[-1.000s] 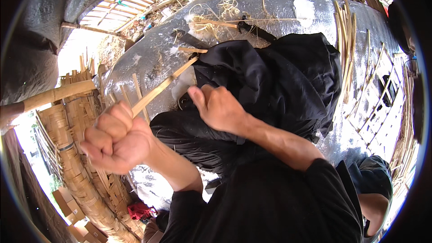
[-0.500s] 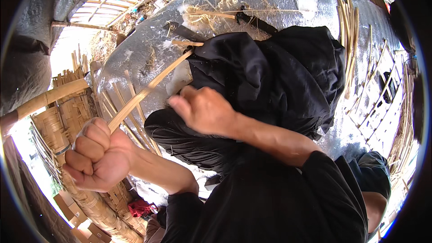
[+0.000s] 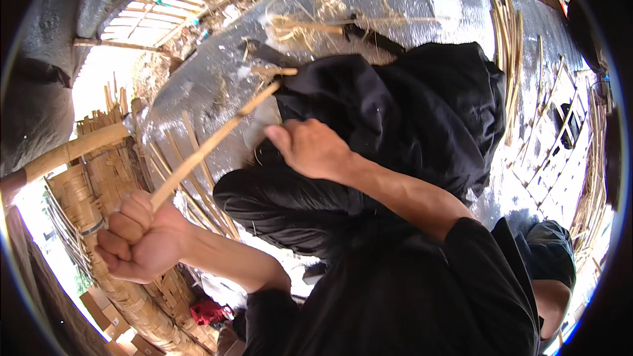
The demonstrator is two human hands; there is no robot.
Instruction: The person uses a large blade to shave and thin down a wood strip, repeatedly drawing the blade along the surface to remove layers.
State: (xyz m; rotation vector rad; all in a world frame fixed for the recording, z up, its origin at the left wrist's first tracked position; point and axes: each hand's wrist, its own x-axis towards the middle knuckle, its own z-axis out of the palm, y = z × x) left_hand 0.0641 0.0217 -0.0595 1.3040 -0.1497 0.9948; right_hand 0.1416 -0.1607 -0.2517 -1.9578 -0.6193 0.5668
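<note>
My left hand [image 3: 142, 237] is closed in a fist around the lower end of a long pale bamboo strip [image 3: 204, 150]. The strip slants up to the right, its far end by the black cloth [image 3: 395, 105] over my lap. My right hand [image 3: 316, 149] is curled shut above my bent knee, thumb pointing left, apart from the strip. Beside its thumb shows a pale, flat, blurred shape [image 3: 262, 122]; I cannot make out whether it is a blade. What the right fingers grip is hidden beneath the hand.
Bamboo strips lie on the silvery sheet at the left [image 3: 191, 191] and right [image 3: 506, 59]. Pale curled shavings [image 3: 330, 3] and a short bamboo piece [image 3: 273, 71] lie ahead. An open bamboo lattice [image 3: 550, 132] is at right, a woven bamboo wall [image 3: 99, 191] at left. Another person's knee [image 3: 548, 300] is at lower right.
My right hand has moved slightly up and right, away from the strip. The left hand and strip have shifted a little lower, and the strip's far end has dropped slightly.
</note>
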